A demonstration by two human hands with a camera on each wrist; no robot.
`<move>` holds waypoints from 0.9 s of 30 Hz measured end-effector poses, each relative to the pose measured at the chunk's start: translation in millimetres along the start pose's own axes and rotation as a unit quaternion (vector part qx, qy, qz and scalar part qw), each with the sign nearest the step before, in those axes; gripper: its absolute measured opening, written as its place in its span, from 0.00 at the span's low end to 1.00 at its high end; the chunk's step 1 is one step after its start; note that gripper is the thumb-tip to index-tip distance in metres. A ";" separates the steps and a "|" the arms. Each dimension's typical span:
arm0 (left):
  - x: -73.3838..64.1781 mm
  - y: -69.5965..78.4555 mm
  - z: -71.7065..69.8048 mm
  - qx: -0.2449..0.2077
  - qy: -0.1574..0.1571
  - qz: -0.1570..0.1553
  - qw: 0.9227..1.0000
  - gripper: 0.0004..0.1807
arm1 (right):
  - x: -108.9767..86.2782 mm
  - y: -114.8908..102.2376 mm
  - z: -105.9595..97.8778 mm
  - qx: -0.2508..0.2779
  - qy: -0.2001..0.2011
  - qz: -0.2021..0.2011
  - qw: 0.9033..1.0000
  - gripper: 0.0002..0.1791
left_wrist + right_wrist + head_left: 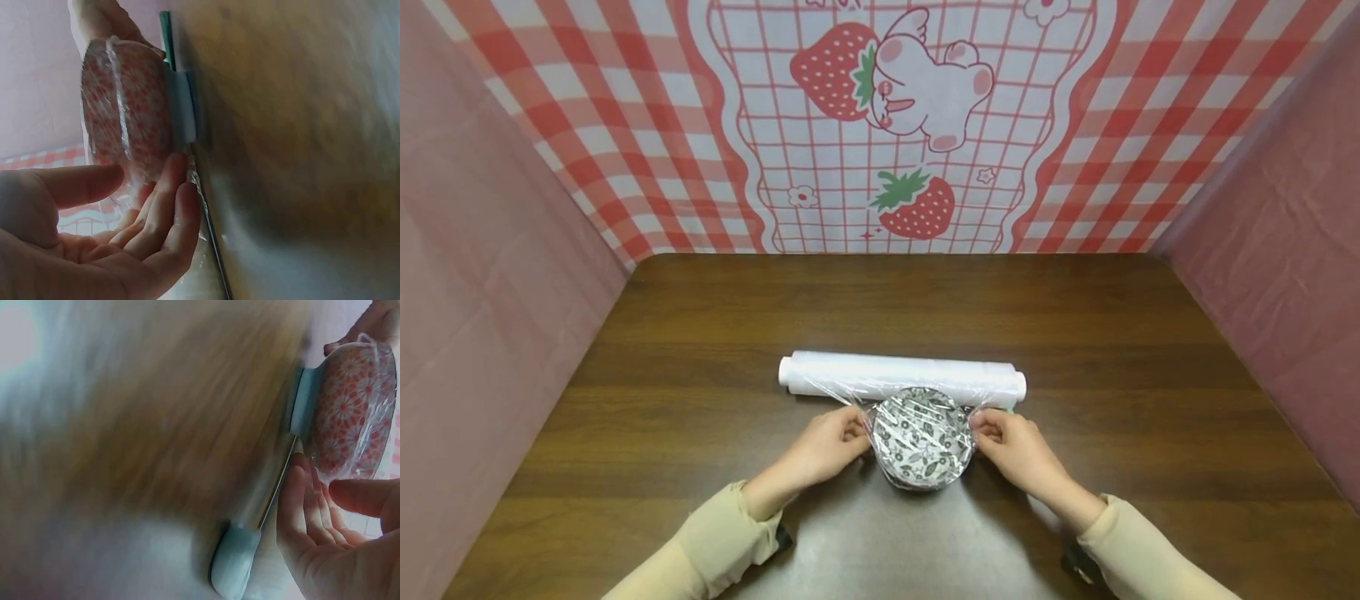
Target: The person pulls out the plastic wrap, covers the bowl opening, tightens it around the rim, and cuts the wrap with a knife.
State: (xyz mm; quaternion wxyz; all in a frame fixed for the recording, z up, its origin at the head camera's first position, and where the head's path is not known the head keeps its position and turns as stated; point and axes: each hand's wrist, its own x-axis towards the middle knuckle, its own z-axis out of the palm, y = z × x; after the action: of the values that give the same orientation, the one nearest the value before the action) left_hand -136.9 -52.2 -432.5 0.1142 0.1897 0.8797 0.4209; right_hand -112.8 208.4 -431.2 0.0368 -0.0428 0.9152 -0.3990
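Note:
A bowl (922, 439) with a dark leaf pattern inside stands in front of me, clear cling film (125, 131) stretched over its mouth and down its side. Its outer wall (344, 406) shows red and white flowers above a pale blue foot. At the bowl's left side my left hand (829, 442) pinches the film near the rim. My right hand (1017, 443) pinches film at the opposite side, thumb and fingers bent. Directly behind the bowl lies a white roll of cling film (895, 375); a strip of film runs from its left part toward my left fingers.
Brown wood-grain table (895, 308) lies all around, with a glossy patch near me. Pink cloth walls (490, 275) rise left and right. A red checked cloth (647, 125) with strawberries hangs at the back. A pale rounded end (236, 561) shows in the right wrist view.

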 end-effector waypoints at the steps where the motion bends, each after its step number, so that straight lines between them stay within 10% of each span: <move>1: -1.0 0.9 0.5 -0.004 -0.002 -0.002 1.000 0.02 | -1.0 -0.1 0.2 0.021 -0.008 0.007 1.000 0.07; 12: -9.9 10.2 6.0 -0.213 -0.039 -0.078 0.973 0.12 | -9.8 -3.9 2.0 0.248 -0.062 0.058 0.965 0.20; 16: -10.8 13.5 9.2 -0.220 -0.028 -0.074 0.972 0.11 | -12.3 -6.4 2.5 0.285 -0.064 0.072 0.954 0.26; 27: -16.1 7.5 16.3 -0.187 -0.027 -0.056 0.980 0.14 | -18.8 -7.7 6.6 0.243 -0.046 0.081 0.966 0.19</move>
State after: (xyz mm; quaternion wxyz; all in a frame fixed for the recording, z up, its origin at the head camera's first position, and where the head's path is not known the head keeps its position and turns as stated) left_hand -114.7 -43.4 -436.1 0.1948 0.1273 0.7912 0.5655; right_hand -93.0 200.5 -429.5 0.1199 0.0233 0.7888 -0.6024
